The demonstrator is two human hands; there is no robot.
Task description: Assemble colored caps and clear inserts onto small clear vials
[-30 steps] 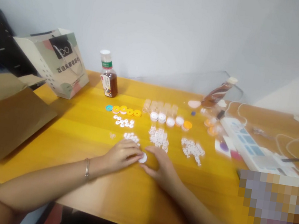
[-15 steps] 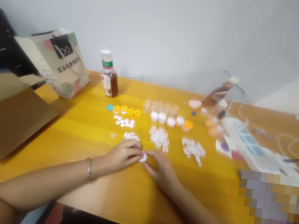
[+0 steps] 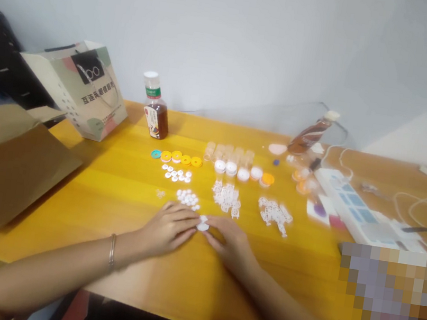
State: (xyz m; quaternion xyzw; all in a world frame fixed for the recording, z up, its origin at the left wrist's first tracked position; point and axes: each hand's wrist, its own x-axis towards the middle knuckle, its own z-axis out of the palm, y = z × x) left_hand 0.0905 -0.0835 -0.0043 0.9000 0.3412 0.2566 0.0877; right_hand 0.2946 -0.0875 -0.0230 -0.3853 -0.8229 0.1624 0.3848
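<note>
My right hand [image 3: 231, 242] pinches a round white disc [image 3: 202, 227] between thumb and fingers, low over the table. From the other side, the fingertips of my left hand [image 3: 169, 230] meet a small white piece [image 3: 203, 218] at the disc's upper edge; its exact shape is too blurred to tell. Just beyond my left fingers lies a cluster of small white pieces [image 3: 188, 199]. Behind it are small white rings [image 3: 176, 174]. Two piles of white lattice-like plastic parts, a nearer pile [image 3: 226, 198] and a right-hand pile [image 3: 275, 214], lie past my right hand.
Yellow ring-shaped lids [image 3: 176, 156], white lids [image 3: 231, 168] and clear cylinders [image 3: 229, 154] stand in rows farther back. A bottle of brown liquid [image 3: 158, 117], a paper bag [image 3: 90, 93] and a cardboard box [image 3: 12, 167] are leftward. A power strip [image 3: 363, 206] with cables lies right.
My left hand has shifted slightly left and down, uncovering more of the white cluster. A small white piece now shows at the disc's upper edge. My right hand has barely moved.
</note>
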